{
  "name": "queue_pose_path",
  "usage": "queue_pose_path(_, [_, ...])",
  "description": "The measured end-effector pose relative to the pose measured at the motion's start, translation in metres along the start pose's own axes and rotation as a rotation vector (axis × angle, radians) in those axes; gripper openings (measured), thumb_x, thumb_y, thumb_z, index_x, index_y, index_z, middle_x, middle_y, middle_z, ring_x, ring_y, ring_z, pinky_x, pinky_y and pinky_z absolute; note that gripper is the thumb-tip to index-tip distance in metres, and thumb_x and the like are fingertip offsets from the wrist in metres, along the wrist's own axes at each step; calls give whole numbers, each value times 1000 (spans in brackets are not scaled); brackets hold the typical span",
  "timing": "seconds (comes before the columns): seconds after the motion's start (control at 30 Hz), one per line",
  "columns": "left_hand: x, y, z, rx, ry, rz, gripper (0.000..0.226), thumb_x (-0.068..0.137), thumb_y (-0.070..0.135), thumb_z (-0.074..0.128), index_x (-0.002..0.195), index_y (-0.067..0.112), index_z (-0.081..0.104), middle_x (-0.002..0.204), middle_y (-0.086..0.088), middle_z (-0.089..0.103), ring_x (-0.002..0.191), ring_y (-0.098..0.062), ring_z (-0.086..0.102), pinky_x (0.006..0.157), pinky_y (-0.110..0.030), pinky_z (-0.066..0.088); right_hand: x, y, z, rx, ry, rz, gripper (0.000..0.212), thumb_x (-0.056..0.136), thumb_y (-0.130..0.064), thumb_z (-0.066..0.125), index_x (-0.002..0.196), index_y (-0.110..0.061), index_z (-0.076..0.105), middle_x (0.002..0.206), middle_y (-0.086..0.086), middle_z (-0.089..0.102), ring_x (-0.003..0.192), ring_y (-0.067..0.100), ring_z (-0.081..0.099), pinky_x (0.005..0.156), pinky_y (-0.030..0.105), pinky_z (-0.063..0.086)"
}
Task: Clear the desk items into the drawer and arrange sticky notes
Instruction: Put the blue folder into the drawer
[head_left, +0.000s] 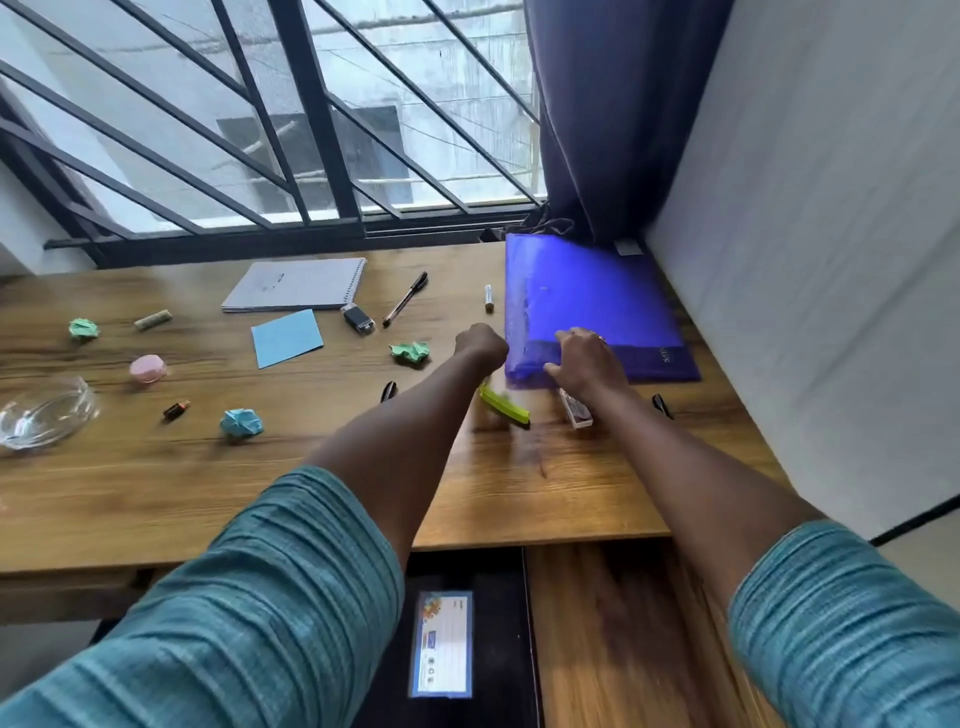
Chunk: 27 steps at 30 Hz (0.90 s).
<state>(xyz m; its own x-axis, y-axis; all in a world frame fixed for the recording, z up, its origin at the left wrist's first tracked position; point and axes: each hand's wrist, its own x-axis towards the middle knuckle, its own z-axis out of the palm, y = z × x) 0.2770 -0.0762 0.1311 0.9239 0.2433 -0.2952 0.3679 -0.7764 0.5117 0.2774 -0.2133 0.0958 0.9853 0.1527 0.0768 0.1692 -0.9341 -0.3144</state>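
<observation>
Right hand (587, 364) pinches blue folder (597, 296) at near edge; left hand (480, 345) curled beside it, grip unclear. Looks thin, floppy, slick: take both edges.

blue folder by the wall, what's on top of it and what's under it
On top, the right hand holds the near left corner of the blue folder. The folder lies on the desk; anything beneath it is covered.
</observation>
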Motion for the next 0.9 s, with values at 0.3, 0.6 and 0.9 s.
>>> queue_pose_path(0.3, [21, 18, 18, -16, -22, -33, 35, 87, 15, 61, 118, -2, 59, 121, -18, 63, 114, -30, 60, 92, -31, 49, 12, 18, 1, 36, -70, -149, 53, 82, -40, 66, 121, -5, 55, 122, 13, 59, 118, 31, 51, 98, 40, 43])
queue_pose_path(0.6, [10, 52, 4, -727, -12, -43, 26, 77, -1, 61, 55, 4, 48, 57, -11, 45, 51, -19, 43, 51, -25, 44, -6, 50, -22, -193, 106, -25, 54, 90, -5, 46, 143, -6, 35, 137, 21, 49, 121, 38, 52, 93, 49, 48])
queue_pose_path(0.9, [-37, 92, -26, -1127, -15, 234, 30, 91, 9, 52, 61, 12, 53, 38, 9, 49, 46, -9, 41, 54, -20, 31, -19, 40, -92, -354, 467, -59, 44, 70, -1, 40, 99, -9, 72, 74, 10, 71, 43, 24, 63, 33, 23, 44])
